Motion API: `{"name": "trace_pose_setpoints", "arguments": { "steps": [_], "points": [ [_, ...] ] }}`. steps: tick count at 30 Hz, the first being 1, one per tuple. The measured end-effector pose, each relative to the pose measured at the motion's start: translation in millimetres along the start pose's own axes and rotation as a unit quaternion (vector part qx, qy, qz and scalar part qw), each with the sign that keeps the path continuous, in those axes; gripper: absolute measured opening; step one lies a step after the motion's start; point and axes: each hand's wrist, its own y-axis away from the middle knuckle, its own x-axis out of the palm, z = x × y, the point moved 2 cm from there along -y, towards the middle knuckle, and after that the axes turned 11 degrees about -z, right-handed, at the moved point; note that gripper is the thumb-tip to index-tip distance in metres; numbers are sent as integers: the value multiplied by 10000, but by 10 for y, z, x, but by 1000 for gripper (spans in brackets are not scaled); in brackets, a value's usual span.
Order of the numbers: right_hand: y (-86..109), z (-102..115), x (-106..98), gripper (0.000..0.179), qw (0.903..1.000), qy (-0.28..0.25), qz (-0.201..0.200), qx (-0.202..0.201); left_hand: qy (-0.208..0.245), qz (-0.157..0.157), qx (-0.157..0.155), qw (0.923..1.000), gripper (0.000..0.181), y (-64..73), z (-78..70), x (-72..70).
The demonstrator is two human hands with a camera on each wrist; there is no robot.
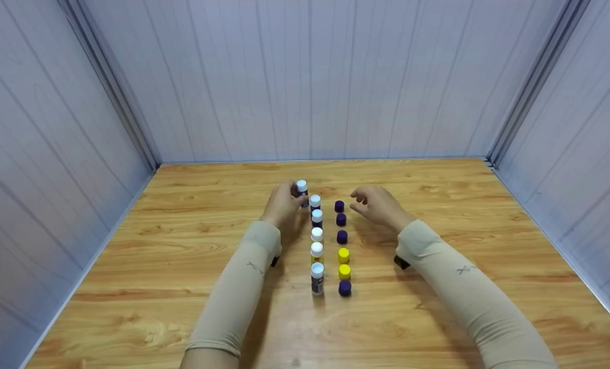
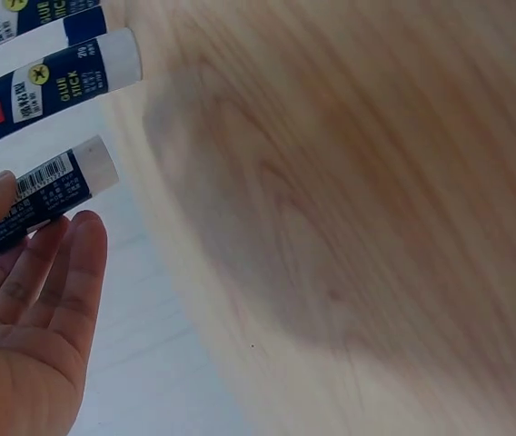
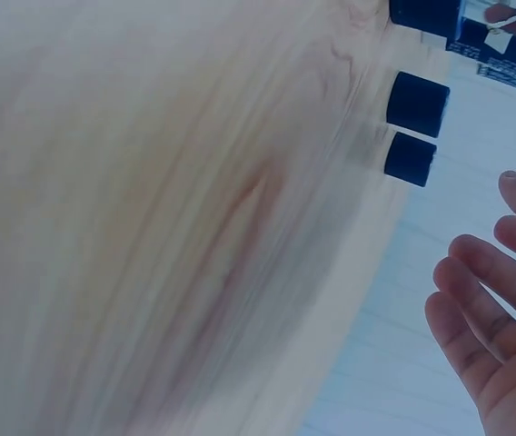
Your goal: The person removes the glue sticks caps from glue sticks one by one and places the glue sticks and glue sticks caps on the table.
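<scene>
With thumb and fingers, my left hand (image 1: 281,205) holds a glue stick (image 2: 56,193) at the far end of a row of glue sticks. Its label is dark blue with a barcode, and its end is white. Beside it stands another glue stick (image 2: 56,84), upright on the table, with a blue, white and yellow label. My right hand (image 1: 379,206) is empty, its fingers loosely bent, just right of the farthest dark cap (image 1: 339,206). In the right wrist view, dark caps (image 3: 417,104) stand past the fingertips.
Several white-topped glue sticks (image 1: 317,279) line up toward me on the wooden table (image 1: 182,287). Parallel on their right runs a row of caps, including a yellow cap (image 1: 344,271) and a near dark cap (image 1: 344,288). Pale panel walls (image 1: 330,82) enclose the table's back and sides.
</scene>
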Motion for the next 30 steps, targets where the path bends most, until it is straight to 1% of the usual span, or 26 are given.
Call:
{"name": "trace_pose_setpoints", "arguments": {
  "steps": [6,10,12,16,18,21,23,24,29,30],
  "points": [
    [148,-21,-103,33,9999,-32,-120,60,240,172,-323,9990,19,12,22,68],
    [243,-51,-171,31,9994,-65,-354,0,504,263,-513,9971,19,54,10,96],
    [292,-74,-198,30,9988,-101,-480,-40,639,349,-576,9957,19,94,-16,94],
    [383,-122,-243,29,9974,-181,-687,-83,619,419,-598,9954,22,115,-35,98],
    [424,-141,-263,29,9969,-221,-747,-75,426,384,-465,9973,25,85,-25,112],
    [482,-165,-278,28,9963,-244,-825,-72,19,335,-108,9994,28,24,1,143],
    [520,-178,-286,27,9957,-262,-881,-91,-300,301,196,9989,27,-27,31,172],
    [539,-184,-286,27,9955,-262,-907,-116,-390,301,298,9983,26,-44,45,183],
    [614,-191,-306,26,9941,-327,-1020,-176,-274,397,446,9978,23,-96,91,213],
    [626,-189,-315,27,9939,-345,-1036,-163,-222,413,429,9980,23,-103,93,215]
  ]
}}
